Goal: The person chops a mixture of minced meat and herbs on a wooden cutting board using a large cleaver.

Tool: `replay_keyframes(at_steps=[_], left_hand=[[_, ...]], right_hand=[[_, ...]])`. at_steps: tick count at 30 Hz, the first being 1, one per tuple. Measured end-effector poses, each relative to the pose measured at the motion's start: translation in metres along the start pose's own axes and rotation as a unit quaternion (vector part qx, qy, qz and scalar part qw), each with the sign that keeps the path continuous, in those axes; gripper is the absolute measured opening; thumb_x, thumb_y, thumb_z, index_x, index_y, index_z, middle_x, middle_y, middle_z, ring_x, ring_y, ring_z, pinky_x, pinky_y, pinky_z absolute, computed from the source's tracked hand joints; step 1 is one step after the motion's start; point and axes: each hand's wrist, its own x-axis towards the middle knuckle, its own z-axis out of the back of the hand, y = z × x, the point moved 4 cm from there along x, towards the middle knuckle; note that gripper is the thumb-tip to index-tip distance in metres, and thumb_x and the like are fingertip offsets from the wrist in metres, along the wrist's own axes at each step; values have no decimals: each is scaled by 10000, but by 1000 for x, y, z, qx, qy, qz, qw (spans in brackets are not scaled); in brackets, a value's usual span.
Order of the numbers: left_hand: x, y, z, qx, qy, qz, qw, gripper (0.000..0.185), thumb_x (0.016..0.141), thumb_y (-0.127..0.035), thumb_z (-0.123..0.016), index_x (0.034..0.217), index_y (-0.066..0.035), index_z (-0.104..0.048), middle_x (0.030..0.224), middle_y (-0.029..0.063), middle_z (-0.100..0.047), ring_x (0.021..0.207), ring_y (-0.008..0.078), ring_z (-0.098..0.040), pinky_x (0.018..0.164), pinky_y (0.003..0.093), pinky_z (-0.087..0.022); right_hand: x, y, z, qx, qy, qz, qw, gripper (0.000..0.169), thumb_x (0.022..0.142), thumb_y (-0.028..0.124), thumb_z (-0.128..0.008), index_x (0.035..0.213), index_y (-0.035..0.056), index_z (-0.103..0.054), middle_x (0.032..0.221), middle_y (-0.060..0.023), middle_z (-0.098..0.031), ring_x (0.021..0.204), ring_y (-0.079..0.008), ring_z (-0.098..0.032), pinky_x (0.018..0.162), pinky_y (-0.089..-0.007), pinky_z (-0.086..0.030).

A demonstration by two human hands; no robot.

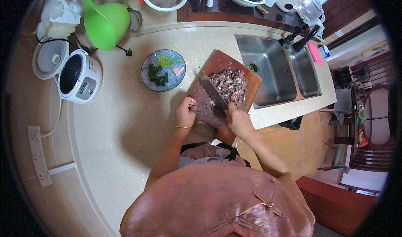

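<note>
My right hand (239, 121) grips the handle end of a cleaver (214, 93), its blade lying along the left side of a heap of chopped meat (230, 85) with green and white bits. Beneath both is a reddish-brown wooden cutting board (218, 59), set at an angle on the counter. By the board's left edge, my left hand (186, 114) has its fingers curled, with small food bits at the fingertips. Whether it holds anything cannot be made out. Farther left, a blue patterned plate (147, 84) carries dark green pieces (158, 76), pale green shreds (168, 60) and a pinkish piece (178, 70).
A double steel sink (267, 70) with a black faucet (303, 39) adjoins the board's right side. At left stands a white rice cooker (83, 80), lid raised, near a green plastic ladle-shaped vessel (108, 25). A power strip (39, 157) lies along the left wall. Basins and appliances line the back.
</note>
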Motion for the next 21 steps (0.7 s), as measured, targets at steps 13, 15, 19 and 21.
replay_keyframes(at_steps=[13,15,19,21], left_hand=[[3,3,-3,10,-20,-20,1000,246,747,126,-537,952,-3,-579,843,111,-667,808,211,-668,728,319,-518],[2,-1,-2,5,-10,-10,1000,244,749,125,-541,953,-3,-579,846,112,-665,807,214,-667,730,319,-515],[-1,-1,-2,-13,-2,-10,1000,244,755,127,-541,959,-1,-576,859,112,-661,812,218,-662,741,314,-511],[-1,-6,0,13,10,1,1000,249,755,133,-536,961,-2,-577,861,110,-658,816,212,-657,746,310,-507]], right_hand=[[-19,-14,-5,1,-11,-6,1000,180,937,162,-531,988,5,-460,700,-286,-605,710,-492,-605,606,-561,-469],[-18,-18,-6,-4,0,-2,1000,184,936,164,-532,996,7,-459,713,-287,-610,718,-491,-608,610,-560,-473],[-22,-11,-2,-9,10,-12,1000,201,925,167,-541,1025,6,-471,738,-291,-618,738,-487,-620,625,-560,-486],[-23,-14,-4,-19,22,-20,999,217,918,165,-548,1041,2,-476,745,-291,-620,744,-485,-623,630,-560,-488]])
